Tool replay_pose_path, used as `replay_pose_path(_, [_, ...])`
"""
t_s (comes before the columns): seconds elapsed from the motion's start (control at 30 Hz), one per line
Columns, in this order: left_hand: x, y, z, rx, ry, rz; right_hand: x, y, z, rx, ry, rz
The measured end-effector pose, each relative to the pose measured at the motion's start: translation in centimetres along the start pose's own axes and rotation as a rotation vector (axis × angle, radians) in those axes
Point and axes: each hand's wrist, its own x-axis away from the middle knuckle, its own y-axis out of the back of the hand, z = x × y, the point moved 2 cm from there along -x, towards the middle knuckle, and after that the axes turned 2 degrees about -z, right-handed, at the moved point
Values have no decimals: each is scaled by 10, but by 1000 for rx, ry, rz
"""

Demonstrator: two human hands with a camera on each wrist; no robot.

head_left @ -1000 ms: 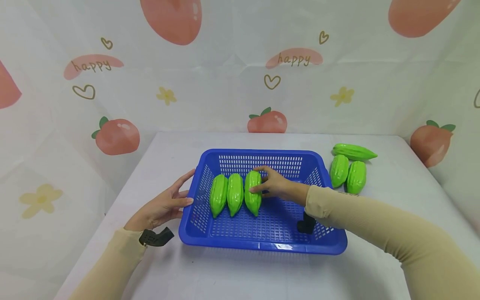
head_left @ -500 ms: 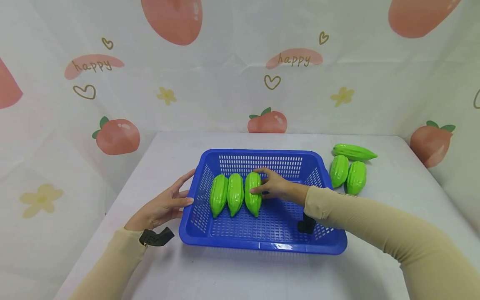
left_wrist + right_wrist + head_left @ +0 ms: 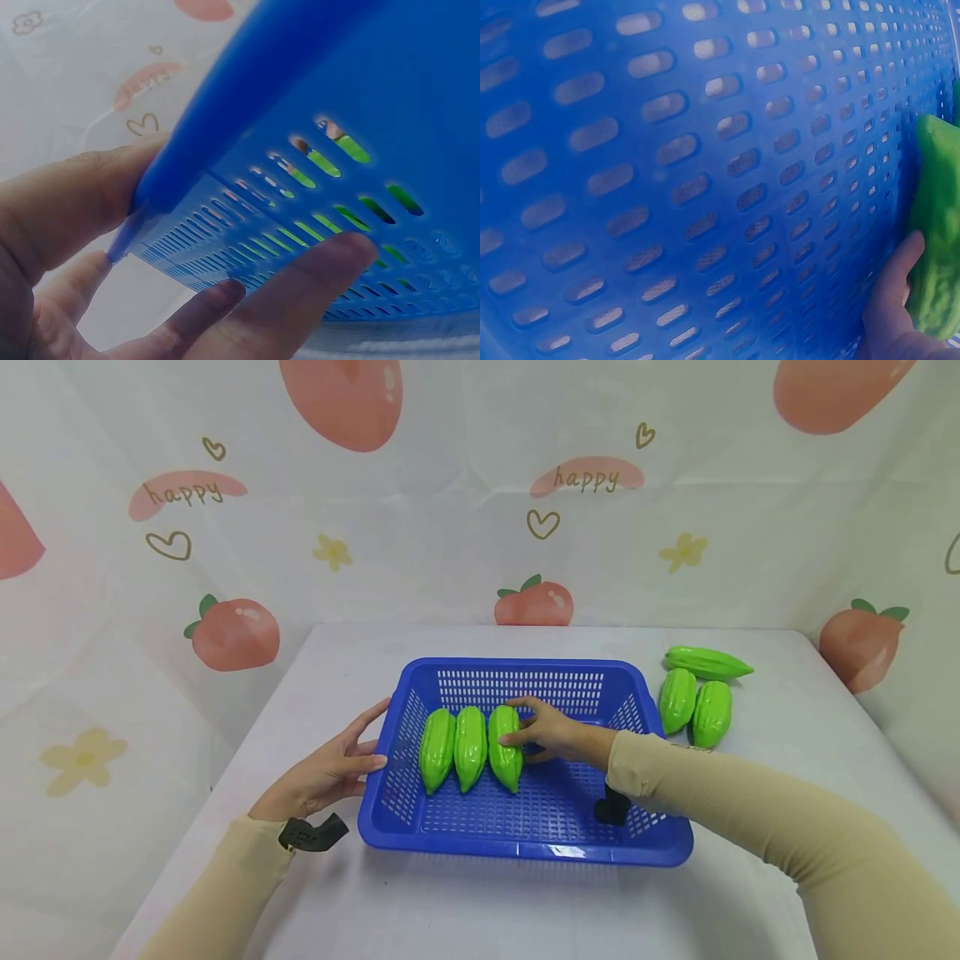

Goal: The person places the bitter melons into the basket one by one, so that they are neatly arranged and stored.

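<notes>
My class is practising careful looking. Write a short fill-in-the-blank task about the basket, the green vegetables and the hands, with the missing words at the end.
1. The colour of the basket is ____.
2. The number of green vegetables inside it is ____.
3. Counting from the left in the head view, the right hand holds the ____ of these.
4. In the head view, the left hand touches the basket's ____ side.

Missing words: blue; three; third; left.
</notes>
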Motion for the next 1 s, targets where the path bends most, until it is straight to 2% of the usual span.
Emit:
replay_pose_path(0.67, [0, 0, 0, -32, -8, -8, -1, 0, 0, 19, -2, 28])
replay_pose_path(0.83, [-1, 0, 0, -2, 3, -4, -2, 0, -1, 22, -1, 34])
replay_pose_path(1.0, [-1, 0, 0, -10, 3, -17, -5, 0, -3, 19, -2, 52])
